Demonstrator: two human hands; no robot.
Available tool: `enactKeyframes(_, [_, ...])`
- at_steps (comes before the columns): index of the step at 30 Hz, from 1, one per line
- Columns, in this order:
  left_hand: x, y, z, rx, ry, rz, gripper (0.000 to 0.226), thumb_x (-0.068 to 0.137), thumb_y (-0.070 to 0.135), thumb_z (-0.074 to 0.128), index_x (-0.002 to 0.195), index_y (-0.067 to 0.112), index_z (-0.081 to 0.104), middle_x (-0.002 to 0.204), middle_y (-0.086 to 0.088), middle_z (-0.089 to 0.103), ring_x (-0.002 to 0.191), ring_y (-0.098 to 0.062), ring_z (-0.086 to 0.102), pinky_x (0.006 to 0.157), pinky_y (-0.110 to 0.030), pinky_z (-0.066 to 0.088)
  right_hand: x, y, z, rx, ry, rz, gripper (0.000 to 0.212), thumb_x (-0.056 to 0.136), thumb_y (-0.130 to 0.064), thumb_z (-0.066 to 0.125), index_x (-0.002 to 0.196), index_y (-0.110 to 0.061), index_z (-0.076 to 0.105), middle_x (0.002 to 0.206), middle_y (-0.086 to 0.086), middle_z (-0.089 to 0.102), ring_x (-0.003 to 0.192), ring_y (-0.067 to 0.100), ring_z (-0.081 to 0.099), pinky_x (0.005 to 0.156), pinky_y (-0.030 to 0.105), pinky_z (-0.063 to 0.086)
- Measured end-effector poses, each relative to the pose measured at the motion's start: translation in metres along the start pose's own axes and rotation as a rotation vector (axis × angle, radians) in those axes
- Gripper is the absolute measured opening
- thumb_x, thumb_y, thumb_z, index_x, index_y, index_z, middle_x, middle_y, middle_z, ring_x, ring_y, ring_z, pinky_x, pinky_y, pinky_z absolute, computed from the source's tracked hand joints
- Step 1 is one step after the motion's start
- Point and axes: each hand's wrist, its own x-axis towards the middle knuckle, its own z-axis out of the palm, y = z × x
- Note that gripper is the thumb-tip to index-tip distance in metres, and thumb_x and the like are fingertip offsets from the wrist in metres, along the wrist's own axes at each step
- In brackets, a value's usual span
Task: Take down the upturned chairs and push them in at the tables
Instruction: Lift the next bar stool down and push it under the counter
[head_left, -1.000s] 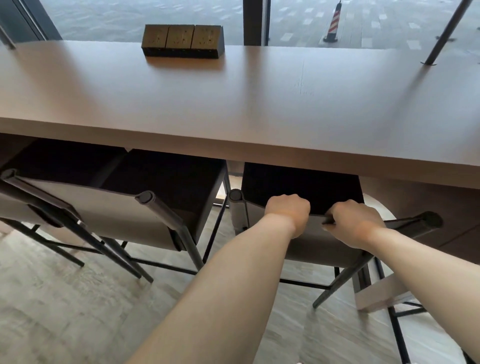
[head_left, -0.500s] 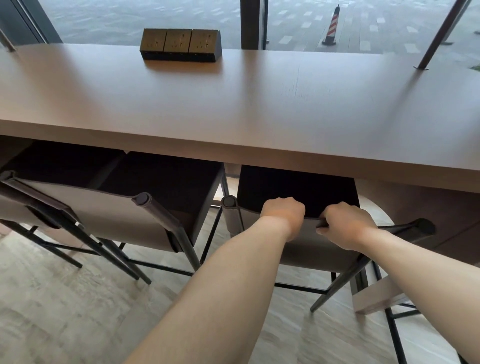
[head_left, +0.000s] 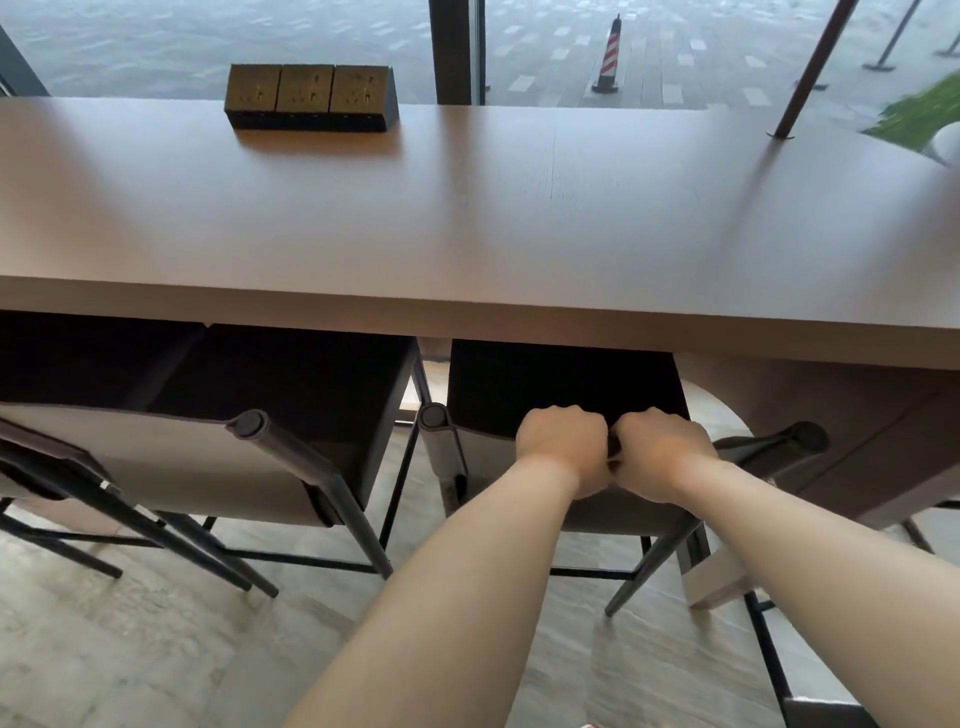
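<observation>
L hand (head_left: 563, 449), R hand (head_left: 662, 452) both gripping chair (head_left: 485, 460) backrest top; needing even push twd 12 o'clock under table (head_left: 467, 234)

The wide brown surface (head_left: 467, 218) is mostly bare, so a hand could slide across it. Only a dark socket block (head_left: 310, 96) sits at its far edge on the left, and a slanted pole (head_left: 808, 67) meets the top at the far right. Under the front edge, the seat of the chair (head_left: 566, 384) fills the room. The next chair (head_left: 208, 457) stands just beside it on the left, with only a thin gap between them. On the right, a brown side panel (head_left: 841, 431) stands near the chair. The floor (head_left: 130, 649) on the near side is open.
</observation>
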Motion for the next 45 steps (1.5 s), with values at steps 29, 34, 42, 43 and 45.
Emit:
enactKeyframes(29, [0.0, -0.013, 0.019, 0.115, 0.18, 0.169, 0.011, 0.082, 0.022, 0.053, 0.088, 0.024, 0.063, 0.068, 0.005, 0.06, 0.057, -0.019, 0.057, 0.048, -0.026, 0.038, -0.026, 0.023, 0.021, 0.022, 0.212, 0.099, 0.016, 0.087, -0.021, 0.056, 0.103, -0.023, 0.059, 0.086, -0.003, 0.059, 0.093, 0.023, 0.059, 0.087, 0.035, 0.031])
enactKeyframes(34, [-0.012, -0.009, 0.031, 0.055, 0.337, 0.172, 0.044, 0.087, 0.031, 0.054, 0.131, 0.027, 0.052, 0.106, 0.006, 0.066, 0.092, -0.017, 0.062, 0.081, -0.034, 0.047, -0.062, 0.026, 0.044, 0.192, 0.353, 0.062, 0.073, 0.088, -0.015, 0.061, 0.152, -0.012, 0.026, 0.158, 0.008, 0.027, 0.148, 0.025, 0.015, 0.119, 0.036, 0.004])
enactKeyframes(42, [-0.064, 0.061, 0.042, -0.043, 0.232, 0.096, 0.083, 0.088, 0.027, 0.061, 0.154, 0.027, 0.011, 0.162, 0.002, 0.007, 0.148, -0.019, 0.0, 0.119, -0.045, 0.003, -0.151, 0.052, 0.067, 0.304, 0.264, 0.195, 0.085, 0.089, -0.02, 0.062, 0.155, -0.017, 0.009, 0.164, 0.001, 0.009, 0.149, 0.021, 0.008, 0.116, 0.038, 0.025])
enactKeyframes(43, [-0.074, 0.074, 0.045, -0.084, 0.211, 0.122, 0.082, 0.088, 0.024, 0.061, 0.154, 0.027, 0.012, 0.162, 0.002, 0.008, 0.148, -0.019, 0.001, 0.12, -0.044, 0.007, -0.164, 0.058, 0.071, 0.294, 0.258, 0.203, 0.083, 0.088, -0.02, 0.062, 0.154, -0.016, 0.012, 0.162, 0.002, 0.014, 0.148, 0.021, 0.013, 0.113, 0.038, 0.028])
enactKeyframes(45, [-0.095, 0.104, 0.055, -0.118, 0.154, 0.169, 0.079, 0.088, 0.022, 0.059, 0.153, 0.028, 0.015, 0.162, 0.003, 0.012, 0.148, -0.018, 0.006, 0.119, -0.042, 0.015, -0.197, 0.074, 0.079, 0.288, 0.237, 0.219, 0.076, 0.087, -0.021, 0.062, 0.151, -0.015, 0.02, 0.157, 0.002, 0.024, 0.143, 0.02, 0.022, 0.109, 0.038, 0.033])
